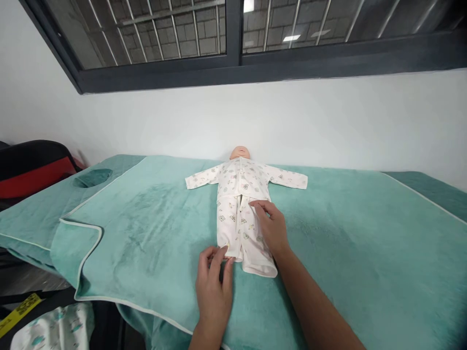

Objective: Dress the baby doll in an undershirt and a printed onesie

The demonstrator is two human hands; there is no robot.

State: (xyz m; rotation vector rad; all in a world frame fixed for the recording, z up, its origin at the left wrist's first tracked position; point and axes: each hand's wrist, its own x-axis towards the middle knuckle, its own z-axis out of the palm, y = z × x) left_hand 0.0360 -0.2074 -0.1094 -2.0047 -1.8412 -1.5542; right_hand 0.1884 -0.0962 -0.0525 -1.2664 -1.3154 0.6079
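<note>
A baby doll (pixel 240 151) lies on its back with its head toward the wall and its arms spread out. It wears a white printed baby top (pixel 242 176) and matching trousers (pixel 229 218), with an open slit running down the middle of the trousers. My left hand (pixel 215 287) has its fingers closed at the hem of the left-side trouser leg, where a bit of the doll's foot shows. Higher up, my right hand (pixel 272 227) pinches the cloth of the right-side leg near the waist. That leg's hem (pixel 260 270) hangs wide and loose.
A teal plush cover (pixel 153 243) with pale piping spreads over the bed, folded at its left edge. A face hole (pixel 93 178) is at the bed's left end. Black-and-red seat (pixel 36 177) stands beside it. White printed cloth (pixel 54 330) lies low left. Wall and barred window behind.
</note>
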